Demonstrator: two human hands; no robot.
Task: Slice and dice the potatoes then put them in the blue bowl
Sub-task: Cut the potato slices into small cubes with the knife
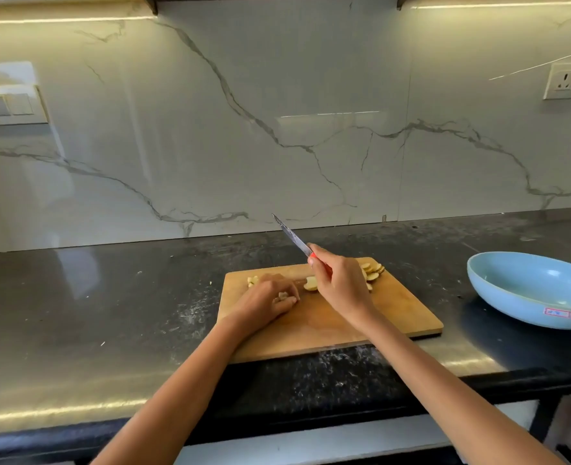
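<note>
Right hand [339, 283] grips a red-handled knife [292, 237], blade tilted up off the cutting board [394, 313]. Left hand [267, 298] curls around potato bits [282, 296]; slices [373, 271] sit at the board's far edge. Blue bowl [525, 297] sits on the tabletop [109, 297], off right.

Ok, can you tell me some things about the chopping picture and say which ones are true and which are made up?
1. The right hand holds a red-handled knife with its blade lifted off the board. True.
2. The round pale blue bowl is full of potato. False: no potato shows in it.
3. The left hand grips small potato bits on the rectangular wooden cutting board. True.
4. The blue bowl sits on the cutting board. False: it stands on the dark stone counter, to the right of the board.
5. Round potato slices lie near the board's far right corner. True.
6. The knife is cutting a slice. False: its tip points up toward the wall.
</note>
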